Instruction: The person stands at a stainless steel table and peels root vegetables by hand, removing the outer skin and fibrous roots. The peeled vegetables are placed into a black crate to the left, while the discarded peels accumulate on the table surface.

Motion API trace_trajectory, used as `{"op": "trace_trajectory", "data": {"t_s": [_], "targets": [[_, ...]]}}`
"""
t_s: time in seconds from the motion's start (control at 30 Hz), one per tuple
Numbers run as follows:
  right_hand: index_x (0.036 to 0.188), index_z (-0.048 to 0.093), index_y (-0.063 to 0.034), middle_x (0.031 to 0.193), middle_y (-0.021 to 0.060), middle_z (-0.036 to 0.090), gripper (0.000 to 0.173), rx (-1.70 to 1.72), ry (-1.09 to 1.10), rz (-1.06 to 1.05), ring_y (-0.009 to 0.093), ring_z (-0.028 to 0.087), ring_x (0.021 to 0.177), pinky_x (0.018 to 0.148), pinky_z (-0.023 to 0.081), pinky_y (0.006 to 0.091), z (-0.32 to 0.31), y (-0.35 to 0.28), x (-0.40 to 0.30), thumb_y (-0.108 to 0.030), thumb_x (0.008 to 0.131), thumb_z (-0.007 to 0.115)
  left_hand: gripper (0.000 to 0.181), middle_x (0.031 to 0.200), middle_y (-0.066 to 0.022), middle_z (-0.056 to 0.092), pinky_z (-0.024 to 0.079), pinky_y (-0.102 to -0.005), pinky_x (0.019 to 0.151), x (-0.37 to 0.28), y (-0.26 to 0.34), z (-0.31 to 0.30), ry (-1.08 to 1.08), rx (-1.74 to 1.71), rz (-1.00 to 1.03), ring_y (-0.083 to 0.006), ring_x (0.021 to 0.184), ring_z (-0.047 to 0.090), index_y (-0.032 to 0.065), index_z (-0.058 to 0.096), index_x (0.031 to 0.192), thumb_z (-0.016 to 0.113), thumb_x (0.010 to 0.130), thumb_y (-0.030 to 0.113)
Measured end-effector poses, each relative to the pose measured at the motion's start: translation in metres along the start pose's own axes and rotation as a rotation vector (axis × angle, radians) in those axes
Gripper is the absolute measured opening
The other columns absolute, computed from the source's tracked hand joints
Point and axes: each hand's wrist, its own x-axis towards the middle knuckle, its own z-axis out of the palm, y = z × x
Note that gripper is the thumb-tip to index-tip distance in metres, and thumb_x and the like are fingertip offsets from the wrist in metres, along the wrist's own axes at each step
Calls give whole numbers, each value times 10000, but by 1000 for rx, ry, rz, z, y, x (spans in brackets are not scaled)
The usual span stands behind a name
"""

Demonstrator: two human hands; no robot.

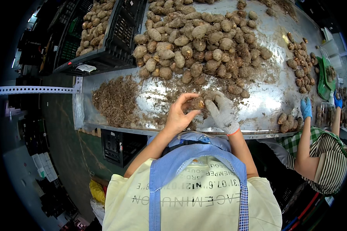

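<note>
My bare left hand (pixel 180 112) holds a small hairy brown taro corm (pixel 197 103) between thumb and fingers, just above the table's front edge. A pale cut or bare patch shows on the corm's right end. Close against that end is my right hand (pixel 223 111), in a grey knitted glove with an orange cuff. Its fingers are curled, and whether they pinch anything is hidden. Behind both hands a large heap of taro corms (pixel 199 43) covers the metal table (pixel 257 106). Loose root fibres lie scattered beneath my hands.
Left on the table sits a pile of root fibres (pixel 115 101). Beyond it a black plastic crate (pixel 123 34) holds more corms. To the right are smaller corms (pixel 302 68), a green scoop (pixel 325 76) and clear containers (pixel 324 115). A co-worker's blue-gloved hand (pixel 306 108) rests nearby.
</note>
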Motion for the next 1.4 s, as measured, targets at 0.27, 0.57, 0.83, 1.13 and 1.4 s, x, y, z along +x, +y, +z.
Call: {"op": "trace_trajectory", "data": {"t_s": [0.27, 0.57, 0.83, 1.13, 1.4], "targets": [[1017, 610, 29, 978, 161, 626, 253, 144, 117, 82, 250, 605, 914, 824, 468, 331, 0, 18, 4, -180, 886, 553, 524, 1238, -133, 521, 453, -330, 966, 0, -5, -4, -101, -403, -10, -199, 1126, 535, -13, 428, 1241, 664, 776, -60], [939, 631, 12, 900, 115, 636, 242, 75, 14, 91, 191, 628, 776, 710, 501, 305, 4, -9, 0, -190, 809, 655, 515, 1272, -103, 506, 455, -330, 961, -3, -10, 0, -111, -318, -40, -189, 1121, 535, -11, 453, 1257, 672, 791, -32], [926, 643, 3, 884, 86, 648, 194, 344, 70, 97, 148, 627, 769, 689, 507, 292, 2, -4, -3, -162, 824, 646, 546, 1330, -113, 445, 426, -344, 990, 2, 0, -2, -116, -220, 41, -203, 1180, 491, -19, 449, 1311, 669, 814, 29], [961, 660, -14, 899, 119, 673, 237, 13, 52, 35, 198, 668, 785, 675, 517, 304, -1, -10, -4, -205, 822, 658, 513, 1198, -74, 456, 477, -308, 933, 0, 6, -1, -33, 17, 42, -175, 1141, 491, -11, 464, 1301, 626, 815, -37], [960, 672, -7, 937, 133, 671, 243, 21, 242, 116, 225, 660, 835, 755, 509, 321, -8, 7, 9, -211, 845, 606, 494, 1227, -123, 536, 491, -351, 900, 0, -1, -5, -158, -350, -62, -209, 1086, 540, -15, 453, 1301, 630, 854, 99]]}}
